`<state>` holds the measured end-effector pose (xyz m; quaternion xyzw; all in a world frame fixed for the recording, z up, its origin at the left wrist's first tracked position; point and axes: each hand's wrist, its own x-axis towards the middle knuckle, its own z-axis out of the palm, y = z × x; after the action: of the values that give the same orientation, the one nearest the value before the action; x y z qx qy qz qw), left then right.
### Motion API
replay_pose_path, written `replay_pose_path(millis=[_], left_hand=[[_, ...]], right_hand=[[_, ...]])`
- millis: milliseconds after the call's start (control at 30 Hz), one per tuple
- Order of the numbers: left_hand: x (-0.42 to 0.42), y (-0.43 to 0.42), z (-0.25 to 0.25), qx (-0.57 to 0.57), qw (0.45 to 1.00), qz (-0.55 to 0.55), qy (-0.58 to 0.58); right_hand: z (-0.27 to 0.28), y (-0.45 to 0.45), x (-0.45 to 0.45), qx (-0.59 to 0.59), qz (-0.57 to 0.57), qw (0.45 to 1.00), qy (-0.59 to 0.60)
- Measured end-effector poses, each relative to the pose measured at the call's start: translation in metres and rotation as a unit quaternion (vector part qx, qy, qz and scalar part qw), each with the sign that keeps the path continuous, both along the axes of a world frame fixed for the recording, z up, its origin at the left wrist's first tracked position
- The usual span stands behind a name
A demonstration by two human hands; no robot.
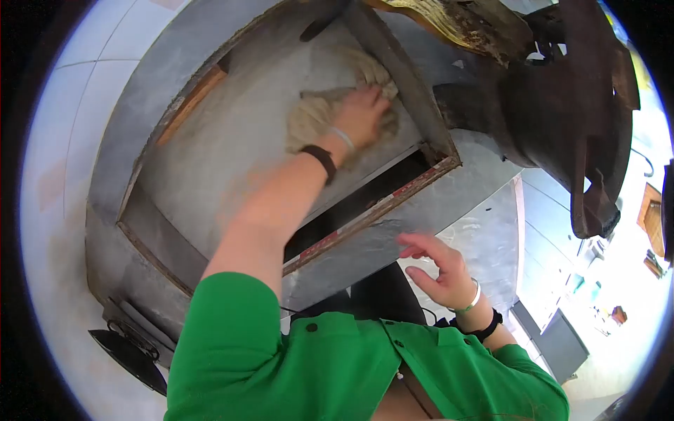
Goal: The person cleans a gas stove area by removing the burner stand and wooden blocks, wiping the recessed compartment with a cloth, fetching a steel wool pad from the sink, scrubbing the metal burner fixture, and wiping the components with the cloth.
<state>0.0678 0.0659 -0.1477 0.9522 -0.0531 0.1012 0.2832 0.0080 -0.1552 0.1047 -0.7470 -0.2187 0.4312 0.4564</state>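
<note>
My left hand (pixel 361 116) reaches into a shallow grey recess with worn, rusty edges (pixel 375 210). Its fingers press on a crumpled beige cloth (pixel 309 123) lying against the pale inner surface (pixel 239 119); motion blurs the hand slightly. A dark band and a light bracelet circle that wrist. My right hand (pixel 442 270) hovers outside the recess, near its front edge, with fingers apart and nothing in them.
Large dark, rusty metal parts (pixel 540 112) stand at the right of the recess. A worn yellow-edged piece (pixel 456 24) sits at the top. Along the front runs a dark slot (pixel 365 200). A dark pan-like object (pixel 130 358) is at lower left, a grey box (pixel 562 344) at lower right.
</note>
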Motion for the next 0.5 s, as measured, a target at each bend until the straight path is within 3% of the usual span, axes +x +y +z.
replay_pose_path(millis=[100,200,400,500], left_hand=[[-0.006,-0.012,0.01,0.002,1.0,-0.006,0.007],[-0.016,-0.022,-0.001,0.001,0.989,-0.143,-0.028],[-0.019,-0.03,0.006,-0.048,0.98,-0.194,-0.005],[-0.035,-0.024,-0.005,-0.04,0.956,-0.291,0.02]], right_hand=[[0.003,-0.003,-0.009,0.005,-0.007,1.0,0.006],[0.003,-0.002,-0.016,0.008,-0.014,1.0,0.016],[0.002,0.016,-0.029,0.02,0.01,0.999,0.027],[0.01,0.03,-0.032,0.026,0.016,0.999,0.022]])
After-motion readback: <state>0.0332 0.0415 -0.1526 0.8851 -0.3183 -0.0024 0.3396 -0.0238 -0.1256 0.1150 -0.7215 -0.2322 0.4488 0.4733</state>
